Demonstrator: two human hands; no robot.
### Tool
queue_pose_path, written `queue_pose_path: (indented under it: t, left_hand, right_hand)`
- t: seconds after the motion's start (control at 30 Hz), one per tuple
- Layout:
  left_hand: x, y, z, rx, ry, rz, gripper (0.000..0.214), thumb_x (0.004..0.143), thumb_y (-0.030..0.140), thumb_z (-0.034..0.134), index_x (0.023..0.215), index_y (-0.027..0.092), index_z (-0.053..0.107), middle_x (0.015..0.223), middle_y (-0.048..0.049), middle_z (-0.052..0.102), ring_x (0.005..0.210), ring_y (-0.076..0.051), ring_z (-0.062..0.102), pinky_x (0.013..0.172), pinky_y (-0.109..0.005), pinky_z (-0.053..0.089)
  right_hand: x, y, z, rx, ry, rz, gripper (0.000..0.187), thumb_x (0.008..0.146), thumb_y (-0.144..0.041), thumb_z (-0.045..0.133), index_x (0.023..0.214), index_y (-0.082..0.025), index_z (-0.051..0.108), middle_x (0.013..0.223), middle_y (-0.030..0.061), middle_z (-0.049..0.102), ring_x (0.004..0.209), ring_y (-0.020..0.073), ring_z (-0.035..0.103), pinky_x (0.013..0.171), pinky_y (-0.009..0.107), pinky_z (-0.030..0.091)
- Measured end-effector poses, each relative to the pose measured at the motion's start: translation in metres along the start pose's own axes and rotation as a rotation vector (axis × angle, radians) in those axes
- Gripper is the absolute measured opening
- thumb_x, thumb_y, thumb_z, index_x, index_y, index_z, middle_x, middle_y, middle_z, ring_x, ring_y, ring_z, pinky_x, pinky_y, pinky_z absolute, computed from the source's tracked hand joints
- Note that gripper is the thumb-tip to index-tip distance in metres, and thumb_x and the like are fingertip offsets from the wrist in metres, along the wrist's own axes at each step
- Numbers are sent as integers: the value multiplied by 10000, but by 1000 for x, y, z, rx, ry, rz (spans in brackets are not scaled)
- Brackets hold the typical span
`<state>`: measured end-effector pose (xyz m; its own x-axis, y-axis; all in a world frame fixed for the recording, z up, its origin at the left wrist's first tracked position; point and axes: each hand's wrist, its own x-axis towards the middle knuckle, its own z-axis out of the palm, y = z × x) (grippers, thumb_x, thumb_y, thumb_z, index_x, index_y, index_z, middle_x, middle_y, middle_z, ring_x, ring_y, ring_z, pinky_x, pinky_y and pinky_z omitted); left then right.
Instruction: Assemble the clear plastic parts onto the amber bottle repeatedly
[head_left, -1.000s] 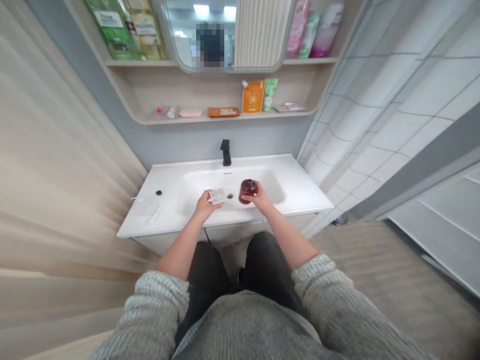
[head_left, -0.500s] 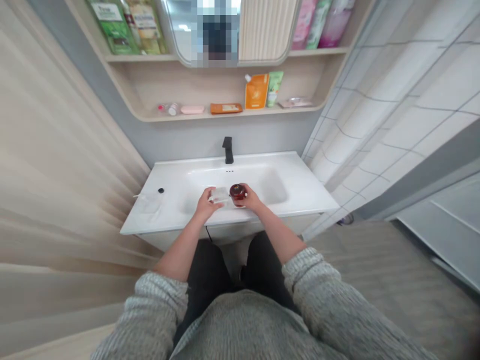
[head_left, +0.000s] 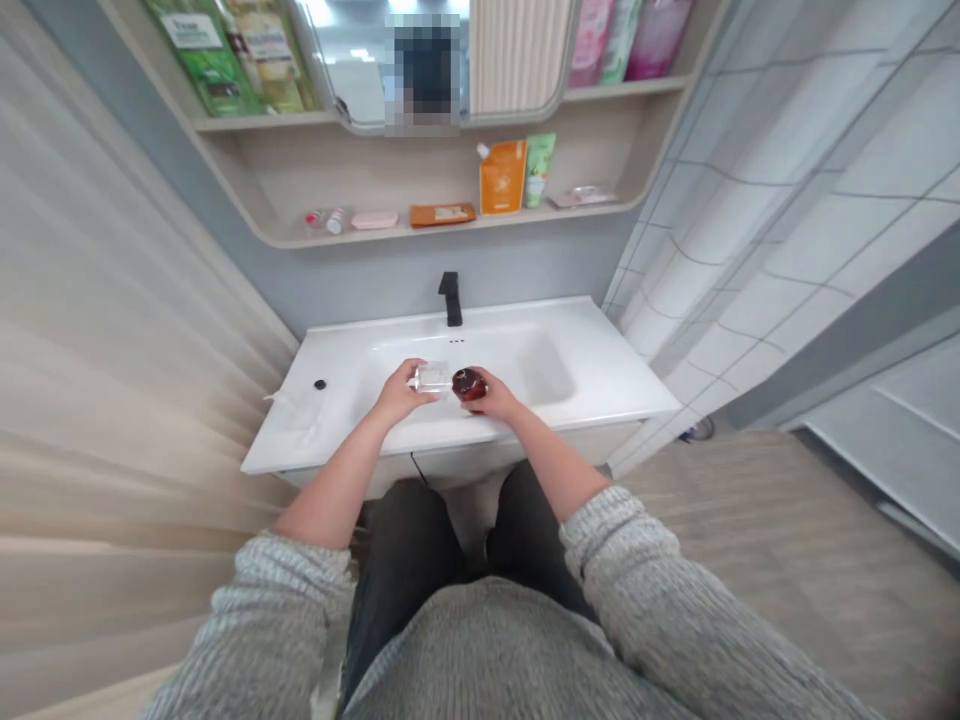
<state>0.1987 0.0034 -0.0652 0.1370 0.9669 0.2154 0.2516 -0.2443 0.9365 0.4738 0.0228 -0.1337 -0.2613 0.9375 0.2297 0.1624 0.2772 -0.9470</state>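
Both hands are held over the near edge of the white rectangular washbasin [head_left: 540,365], which is sunk into the white desk [head_left: 630,395].

1. Left hand [head_left: 397,395]: fingers curled around a small clear plastic container [head_left: 431,378], gripped from its left side. Its contents cannot be told.
2. Right hand [head_left: 493,398]: fingers closed around a dark red-brown round bottle [head_left: 469,384], tilted with one end toward the clear container. The glossy, dark wall hides any fill level.
3. The two containers sit just beside each other; whether they touch cannot be told.

On the desk to the left lie a clear object [head_left: 296,410] and a small black round part [head_left: 320,384]. A black faucet [head_left: 450,298] stands behind the basin. The wooden wall shelf [head_left: 360,235] above carries an orange pouch [head_left: 502,178], a green tube [head_left: 538,168], a flat orange box [head_left: 442,214] and a pink bar [head_left: 375,220].
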Motion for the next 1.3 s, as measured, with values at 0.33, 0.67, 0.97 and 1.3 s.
queue_pose_path:
  t: [0.33,0.67,0.97,1.3]
  left_hand:
    - [13,10,-9,249,-115,-2,858,510,447,1011,1286,235,713,1265,-71,764,1046,-275,739,958,-430,604]
    - [21,26,-15,451,-157,87,891,516,365,1022,1356,220,763,1433,-120,762,1331,-372,712,1232,-514,509]
    - [25,51,-19,709,-261,175,897,642,437,969,1480,214,737,1527,-125,719,1410,-386,675,1274,-483,487]
    - [29,56,-18,713,-274,228,858,617,437,981,1421,218,774,1412,-138,764,1347,-421,686,1233,-514,503]
  right_hand:
    - [-1,-1,1,-22,5,-35,955,598,-267,992,1497,-236,670,1389,90,772,1211,320,767,1151,492,591]
    - [-2,-3,0,-89,-10,-45,940,611,-269,991,1495,-257,671,1384,74,779,1227,319,759,1154,490,581]
    - [-3,-5,1,-91,-10,-64,963,593,-233,1002,1501,-267,683,1444,77,759,1303,330,738,1214,491,538]
    - [-5,-14,0,-92,-12,-63,945,583,-223,1006,1476,-267,702,1437,73,768,1310,332,732,1220,492,526]
